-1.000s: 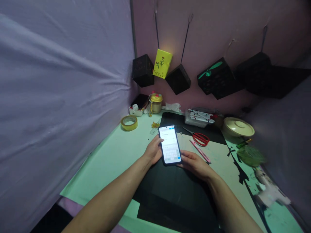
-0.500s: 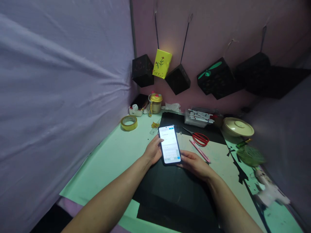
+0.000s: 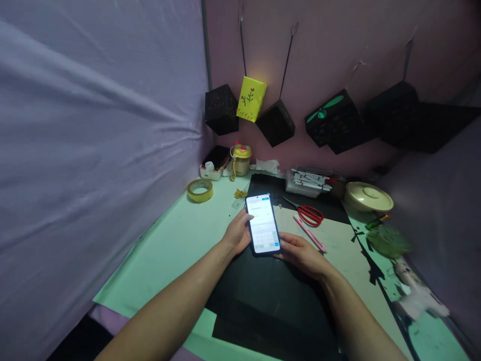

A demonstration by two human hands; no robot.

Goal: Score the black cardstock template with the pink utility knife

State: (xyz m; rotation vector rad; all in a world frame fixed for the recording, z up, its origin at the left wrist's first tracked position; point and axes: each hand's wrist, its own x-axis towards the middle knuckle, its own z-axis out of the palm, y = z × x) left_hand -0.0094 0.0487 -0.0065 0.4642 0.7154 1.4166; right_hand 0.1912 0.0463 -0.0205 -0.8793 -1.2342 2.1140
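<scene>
A smartphone [image 3: 263, 223] with a lit white screen and an on-screen keyboard is held upright between both hands, over black sheets on the table. My left hand [image 3: 239, 233] is closed round its left edge, the thumb lying over the screen. At the lower right edge, my right hand [image 3: 298, 252] grips the phone, its fingers partly hidden beneath it. Just right of the phone lie red-handled scissors [image 3: 310, 215] and a pink craft knife [image 3: 310, 234]. Black card [image 3: 266, 296] spreads below the hands.
A roll of yellow tape [image 3: 200, 191] lies at the left. Behind stand a yellow-lidded jar [image 3: 241, 159], a container of white pens [image 3: 306, 183] and a cream lidded bowl [image 3: 369, 196]. A glue gun [image 3: 419, 296] sits at the right. Several boxes, one a yellow box [image 3: 251, 99], hang above.
Both hands keep the phone in the same place. Only a slight shift of the whole view shows.
</scene>
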